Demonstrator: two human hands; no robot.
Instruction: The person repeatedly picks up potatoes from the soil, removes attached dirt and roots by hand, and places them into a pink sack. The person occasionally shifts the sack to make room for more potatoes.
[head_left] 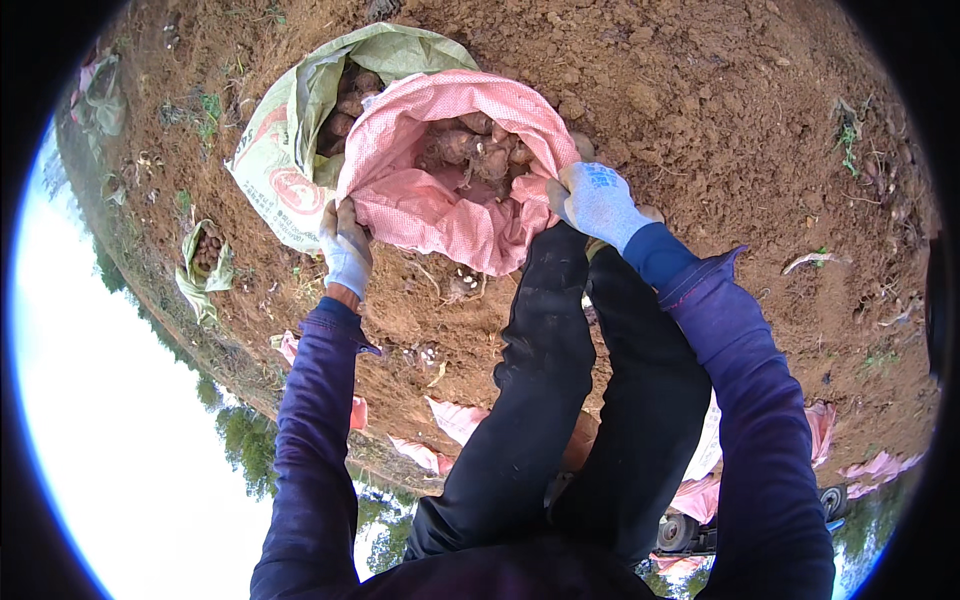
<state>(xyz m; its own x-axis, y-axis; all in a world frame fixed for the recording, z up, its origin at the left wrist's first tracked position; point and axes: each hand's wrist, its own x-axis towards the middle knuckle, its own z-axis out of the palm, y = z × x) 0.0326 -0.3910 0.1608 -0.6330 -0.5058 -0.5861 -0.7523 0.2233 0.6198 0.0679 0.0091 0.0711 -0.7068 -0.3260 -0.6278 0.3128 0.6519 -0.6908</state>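
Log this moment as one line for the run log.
left hand: gripping pink sack rim | right hand: gripping opposite rim | sack: open, tubers inside | beside: green-white sack | ground: soil

We see a pink woven sack (440,215) on bare soil at 12 o'clock, mouth open toward us, rim folded back, approx. half full of brown tubers (475,150) w/ dirt on them, touching a green-white sack at its 10 o'clock.

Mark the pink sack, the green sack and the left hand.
pink sack (430,215), head view, front wall.
green sack (275,165), head view, outer side.
left hand (347,250), head view, back of the glove.
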